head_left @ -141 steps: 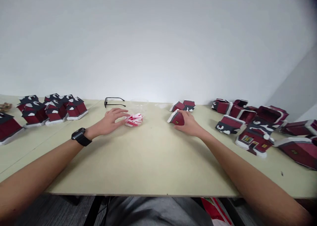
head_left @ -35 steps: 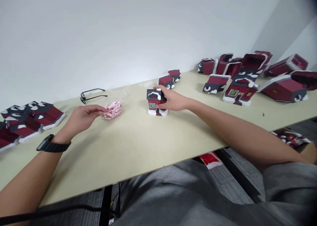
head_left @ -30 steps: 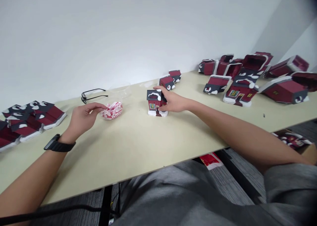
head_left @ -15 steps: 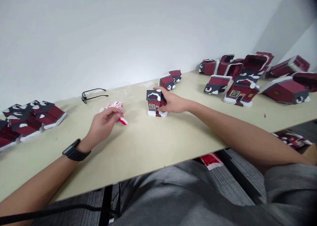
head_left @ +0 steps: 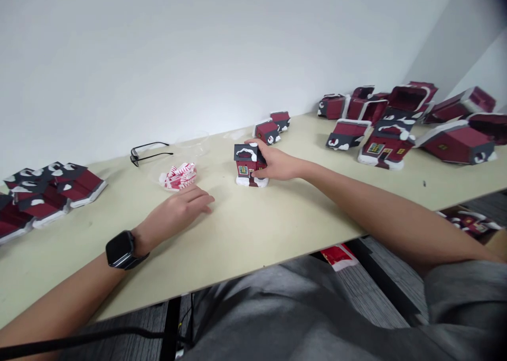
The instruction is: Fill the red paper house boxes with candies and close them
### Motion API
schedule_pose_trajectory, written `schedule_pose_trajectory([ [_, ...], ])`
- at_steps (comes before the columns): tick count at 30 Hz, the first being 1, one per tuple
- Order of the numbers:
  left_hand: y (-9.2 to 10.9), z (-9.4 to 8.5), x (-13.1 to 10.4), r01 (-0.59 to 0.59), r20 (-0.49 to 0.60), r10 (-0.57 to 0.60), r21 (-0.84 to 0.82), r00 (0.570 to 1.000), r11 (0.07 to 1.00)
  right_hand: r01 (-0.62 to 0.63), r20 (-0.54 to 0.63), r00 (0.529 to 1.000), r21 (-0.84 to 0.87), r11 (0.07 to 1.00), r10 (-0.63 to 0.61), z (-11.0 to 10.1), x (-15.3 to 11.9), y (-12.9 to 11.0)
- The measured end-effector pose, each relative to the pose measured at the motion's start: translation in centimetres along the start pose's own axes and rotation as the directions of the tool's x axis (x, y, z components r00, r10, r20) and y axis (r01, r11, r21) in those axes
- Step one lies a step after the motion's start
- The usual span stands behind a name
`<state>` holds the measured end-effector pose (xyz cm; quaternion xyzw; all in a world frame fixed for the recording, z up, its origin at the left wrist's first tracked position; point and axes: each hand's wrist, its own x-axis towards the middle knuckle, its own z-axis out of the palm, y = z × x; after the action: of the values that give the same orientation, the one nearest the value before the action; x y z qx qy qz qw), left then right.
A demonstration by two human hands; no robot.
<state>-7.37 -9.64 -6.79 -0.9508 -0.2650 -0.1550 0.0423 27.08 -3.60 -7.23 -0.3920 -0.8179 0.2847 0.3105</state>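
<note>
A small dark-red toy house (head_left: 246, 167) with a dark snow-capped roof and white base stands upright on the table. My right hand (head_left: 277, 160) is closed round its right side, fingers behind and thumb at the front. My left hand (head_left: 184, 210) is low over the table, back upward, with its fingers bent together and pointing right. Whatever its fingertips and thumb hold is hidden beneath the hand. Just behind it lies a heap of red-and-white striped pieces (head_left: 180, 176) on clear plastic.
Black glasses (head_left: 150, 154) lie behind the heap. Several similar houses are clustered at the left (head_left: 47, 195) and, some tipped over, at the right (head_left: 407, 121). Two small houses (head_left: 271, 129) lie behind my right hand. The table's front edge (head_left: 237, 276) runs before my lap.
My left hand has turned palm down and shifted slightly right and nearer. The red-and-white piece it pinched is out of sight. My right hand keeps its grip on the house.
</note>
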Motion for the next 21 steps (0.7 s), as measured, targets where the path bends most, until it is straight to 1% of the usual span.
schedule_pose_trajectory([
  [2, 0.2, 0.2, 0.2, -0.015, 0.018, 0.016, -0.063, 1.0, 0.998, 0.002, 0.002, 1.0, -0.001, 1.0, -0.002, 0.0, 0.0, 0.0],
  [5, 0.2, 0.5, 0.6, -0.006, -0.001, 0.006, -0.14, 1.0, 0.99, -0.01, 0.0, 1.0, -0.029, 1.0, 0.01, 0.1, 0.0, 0.1],
  [9, -0.4, 0.6, 0.7, -0.01, 0.015, 0.014, -0.223, 1.0, 0.975, 0.005, -0.011, 1.0, -0.055, 0.998, -0.006, 0.2, -0.1, 0.0],
  [12, -0.8, 0.7, 0.6, -0.034, 0.004, 0.035, -0.22, 0.999, 0.975, -0.007, 0.007, 1.0, -0.056, 0.998, 0.007, 0.3, -0.2, -0.4],
  [15, -0.8, 0.8, 0.6, -0.057, 0.007, 0.059, -0.15, 0.998, 0.987, -0.053, -0.031, 0.998, -0.033, 0.998, 0.052, 0.5, -0.3, -1.2],
  [16, -0.6, 0.9, 0.6, -0.063, -0.019, 0.062, -0.119, 0.998, 0.991, -0.069, -0.042, 0.997, -0.005, 0.998, 0.069, 0.6, -0.3, -1.6],
  [18, -0.2, 0.8, 0.8, -0.06, -0.13, 0.054, -0.044, 0.99, 0.997, -0.092, -0.048, 0.994, 0.084, 0.992, 0.096, 1.0, -0.4, -2.3],
  [21, 0.3, 0.4, 1.6, -0.064, -0.328, 0.093, 0.098, 0.94, 0.993, -0.105, -0.016, 0.993, 0.245, 0.964, 0.113, 1.6, -0.4, -3.3],
])
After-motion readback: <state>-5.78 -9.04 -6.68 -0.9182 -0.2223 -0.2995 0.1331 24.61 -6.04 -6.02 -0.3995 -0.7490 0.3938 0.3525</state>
